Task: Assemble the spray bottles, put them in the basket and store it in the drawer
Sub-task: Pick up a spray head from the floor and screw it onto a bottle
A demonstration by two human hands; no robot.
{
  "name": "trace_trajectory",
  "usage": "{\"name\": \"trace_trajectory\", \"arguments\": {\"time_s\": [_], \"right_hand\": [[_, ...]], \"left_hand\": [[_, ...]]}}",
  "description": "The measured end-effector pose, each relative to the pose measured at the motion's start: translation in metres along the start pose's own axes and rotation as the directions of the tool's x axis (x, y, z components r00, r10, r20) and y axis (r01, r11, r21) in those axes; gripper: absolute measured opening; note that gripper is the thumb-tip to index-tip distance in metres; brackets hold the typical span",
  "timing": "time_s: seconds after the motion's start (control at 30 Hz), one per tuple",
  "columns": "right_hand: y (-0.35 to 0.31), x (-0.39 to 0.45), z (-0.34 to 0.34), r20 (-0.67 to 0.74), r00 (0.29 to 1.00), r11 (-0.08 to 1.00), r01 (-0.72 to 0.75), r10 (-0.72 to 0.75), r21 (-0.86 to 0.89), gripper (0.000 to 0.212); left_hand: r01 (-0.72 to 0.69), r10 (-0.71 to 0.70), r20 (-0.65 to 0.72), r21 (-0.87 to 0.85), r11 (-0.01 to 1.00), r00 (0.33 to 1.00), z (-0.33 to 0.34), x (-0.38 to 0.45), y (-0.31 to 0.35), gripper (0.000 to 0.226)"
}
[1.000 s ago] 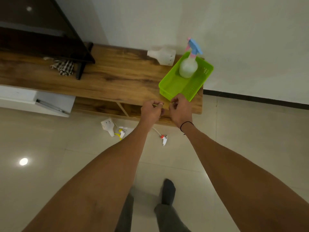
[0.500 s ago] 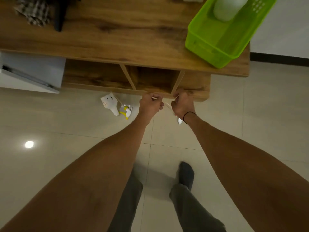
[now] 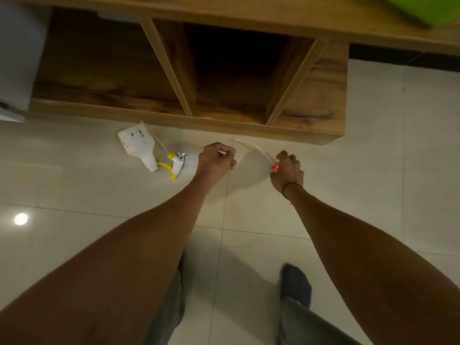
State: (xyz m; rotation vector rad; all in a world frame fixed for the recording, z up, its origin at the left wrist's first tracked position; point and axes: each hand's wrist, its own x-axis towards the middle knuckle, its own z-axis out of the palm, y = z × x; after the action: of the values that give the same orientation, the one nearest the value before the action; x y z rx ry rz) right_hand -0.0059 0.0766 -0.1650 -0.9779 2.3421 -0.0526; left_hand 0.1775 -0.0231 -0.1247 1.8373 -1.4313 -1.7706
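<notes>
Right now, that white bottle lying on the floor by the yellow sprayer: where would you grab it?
Around the wide body of the white bottle, coming from above. It lies flat on its side on the floor tiles, broad face up, neck pointing toward the yellow sprayer head beside it. The left hand is nearest, but appears closed on something small.

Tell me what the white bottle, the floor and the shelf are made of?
Bottle: probably plastic, since it looks milky, thin and a bit see-through.
Floor: likely glossy ceramic tile, since it has grout lines and mirrors a lamp.
Shelf: wood or wood-look board; brown grain shows, but real or printed I cannot tell.
</notes>
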Motion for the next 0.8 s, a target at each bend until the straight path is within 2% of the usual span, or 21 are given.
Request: {"name": "trace_trajectory", "arguments": {"time_s": [0.17, 0.33, 0.6, 0.8], "right_hand": [[0.011, 0.023, 0.035, -0.078, 0.997, 0.992, -0.002, -0.008, -0.127, 0.032], [0.005, 0.022, 0.051, -0.140, 0.981, 0.957, 0.089, -0.132, -0.276, 0.020], [-0.043, -0.026, 0.025, -0.025, 0.986, 0.976, 0.158, -0.164, -0.152, 0.022], [-0.086, -0.045, 0.019, 0.013, 0.971, 0.969, 0.238, -0.238, -0.071, 0.023]], "left_hand": [[-0.014, 0.015, -0.009, 0.036, 0.999, 1.000, -0.003, 0.025, -0.019, 0.010], [-0.010, 0.010, -0.005, 0.041, 0.999, 1.000, -0.013, 0.025, -0.028, 0.011], [0.048, -0.047, -0.096, 0.010, 0.999, 0.994, -0.062, 0.001, -0.016, 0.014], [0.120, -0.110, -0.238, 0.028, 0.992, 0.965, -0.119, -0.007, -0.012, 0.014]]}}
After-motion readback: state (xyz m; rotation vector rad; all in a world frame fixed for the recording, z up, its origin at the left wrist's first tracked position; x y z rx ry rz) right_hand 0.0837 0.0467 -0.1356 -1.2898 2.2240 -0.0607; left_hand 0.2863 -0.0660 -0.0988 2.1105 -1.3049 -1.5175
